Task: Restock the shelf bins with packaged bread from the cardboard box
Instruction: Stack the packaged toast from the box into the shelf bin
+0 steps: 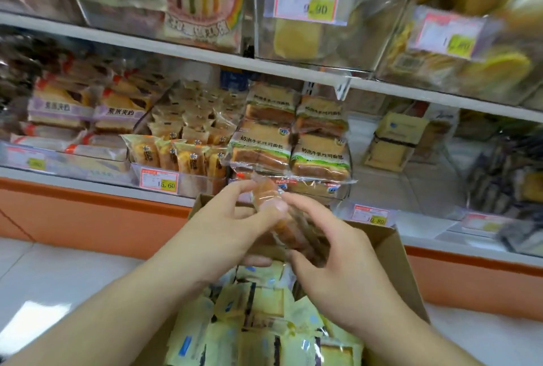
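A: Where's the bread pack (286,218) right now?

B: Held in the air over the cardboard box (393,251), between both hands, just in front of the lower shelf bins (182,183). Clear wrapper, brownish bread inside, a bit blurred.

A: Grip?

B: Left hand (232,227) pinches the upper end, thumb and fingers closed on the wrapper. Right hand (338,254) wraps the lower end from the side. Both clenched on the same pack.

A: Long axis?

B: Runs diagonal, top end up-left toward the shelf, bottom end down-right toward the box. The top end is nearer the bins.

A: Which hand leads?

B: Left, I'd guess. It's on the shelf-side end, closest to the stacked green-label toast packs (289,148). Which bin it's meant for I can't tell.

A: Box status?

B: Plenty of yellow packs (258,321) left in it, so restocking looks far from done.
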`<state>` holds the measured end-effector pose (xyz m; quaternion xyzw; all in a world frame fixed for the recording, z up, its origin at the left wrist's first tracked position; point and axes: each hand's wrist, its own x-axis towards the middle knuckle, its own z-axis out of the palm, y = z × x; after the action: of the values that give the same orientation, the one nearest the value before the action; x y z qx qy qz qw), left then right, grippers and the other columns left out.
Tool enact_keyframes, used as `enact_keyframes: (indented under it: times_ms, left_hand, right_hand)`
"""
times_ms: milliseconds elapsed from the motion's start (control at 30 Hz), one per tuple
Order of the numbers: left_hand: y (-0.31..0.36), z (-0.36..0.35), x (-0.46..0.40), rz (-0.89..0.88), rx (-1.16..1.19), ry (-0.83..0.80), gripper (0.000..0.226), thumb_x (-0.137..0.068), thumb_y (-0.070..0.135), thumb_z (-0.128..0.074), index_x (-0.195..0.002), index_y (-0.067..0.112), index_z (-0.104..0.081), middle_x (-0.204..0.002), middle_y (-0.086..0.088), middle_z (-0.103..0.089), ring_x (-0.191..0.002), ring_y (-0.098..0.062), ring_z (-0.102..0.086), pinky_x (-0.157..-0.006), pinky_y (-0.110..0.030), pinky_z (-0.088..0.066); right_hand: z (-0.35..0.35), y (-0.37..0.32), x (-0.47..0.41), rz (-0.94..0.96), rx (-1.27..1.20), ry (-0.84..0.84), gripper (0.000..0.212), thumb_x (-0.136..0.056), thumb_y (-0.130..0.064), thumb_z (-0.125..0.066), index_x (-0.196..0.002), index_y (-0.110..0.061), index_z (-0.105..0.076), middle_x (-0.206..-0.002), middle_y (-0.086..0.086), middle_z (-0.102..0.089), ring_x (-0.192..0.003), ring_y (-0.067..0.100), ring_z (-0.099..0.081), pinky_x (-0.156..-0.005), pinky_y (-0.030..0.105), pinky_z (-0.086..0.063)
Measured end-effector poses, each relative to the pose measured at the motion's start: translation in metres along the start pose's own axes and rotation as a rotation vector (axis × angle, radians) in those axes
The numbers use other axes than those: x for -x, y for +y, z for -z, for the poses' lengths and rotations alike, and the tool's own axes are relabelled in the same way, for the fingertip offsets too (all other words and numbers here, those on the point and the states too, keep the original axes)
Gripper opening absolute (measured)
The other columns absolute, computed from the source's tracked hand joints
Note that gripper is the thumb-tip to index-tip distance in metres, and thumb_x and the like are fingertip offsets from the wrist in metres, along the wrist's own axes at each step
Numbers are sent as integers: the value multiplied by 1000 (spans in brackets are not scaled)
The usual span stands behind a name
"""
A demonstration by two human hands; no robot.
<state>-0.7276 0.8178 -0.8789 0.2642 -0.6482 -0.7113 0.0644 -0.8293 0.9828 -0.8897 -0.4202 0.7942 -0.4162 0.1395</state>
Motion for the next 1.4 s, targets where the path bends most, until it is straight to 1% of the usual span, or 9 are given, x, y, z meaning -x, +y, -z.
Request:
enact_keyframes:
  times_ms: [200,400,600,833,933,1000,1133,1233,1400]
  left_hand:
    - [13,-4,4,-56,186,33,63,-86,19,-79,-141,36,-52,-108,-10,-79,-100,-33,-77,-86,-55,-62]
    - [16,-2,6,-125,150,52,74,-87,-2,-71,-145,38,-47,-117,-11,-77,-107,-34,-75,-100,-53,-52]
    - [11,-1,1,-129,127,43,70,-90,-3,-71,-143,36,-50,-120,-7,-76,-109,-32,-74,-95,-49,-59]
    - [26,8,-18,-336,-428,322,60,-92,25,-76,-140,44,-47,-106,30,-72,-97,12,-68,-79,-19,-59]
    - [43,15,-42,-461,-670,464,59,-95,33,-72,-147,41,-44,-124,27,-63,-94,13,-61,-65,-2,-46]
    - [54,20,-62,-549,-795,542,60,-97,34,-69,-152,35,-43,-134,21,-59,-107,9,-52,-79,0,-37]
    - [52,32,-102,-535,-949,539,62,-99,39,-65,-155,34,-40,-145,8,-59,-129,-14,-58,-104,-31,-48]
    - [36,36,-116,-530,-1149,550,58,-100,40,-61,-154,28,-44,-156,-3,-48,-140,-24,-48,-112,-42,-45]
    - [28,23,-116,-707,-1360,360,48,-109,42,-37,-154,28,-46,-161,-5,-42,-149,-28,-36,-121,-48,-35]
  right_hand:
    - [18,-4,11,129,35,-104,89,-94,-13,-73,-160,-53,-30,-157,-38,-39,-150,-13,-29,-123,19,-31]
    - [37,4,3,9,-87,244,49,-95,-14,-72,-127,-49,-62,-131,-34,-53,-125,-10,-54,-102,10,-45]
    - [27,11,-5,-158,-403,93,58,-85,-6,-84,-115,-53,-66,-118,-22,-72,-104,10,-74,-88,32,-60]
    - [16,9,-34,-114,-259,161,62,-91,-7,-80,-128,-53,-61,-126,-25,-67,-114,-3,-67,-91,22,-60]
    - [13,4,-68,-51,-172,173,65,-94,-16,-78,-142,-51,-52,-135,-23,-61,-120,-1,-64,-96,27,-60]
    - [9,3,-91,-10,-100,176,66,-98,-22,-74,-152,-48,-46,-144,-25,-54,-130,1,-58,-105,34,-57]
    - [2,11,-121,31,134,126,69,-104,-27,-64,-163,-41,-32,-164,-23,-34,-152,6,-34,-127,31,-29]
    - [0,22,-123,59,325,43,71,-108,-34,-55,-166,-46,-16,-170,-26,-17,-158,2,-5,-124,24,-6]
    - [4,36,-111,80,390,64,77,-108,-36,-54,-165,-50,-4,-167,-30,-15,-155,-4,-1,-127,25,-8]
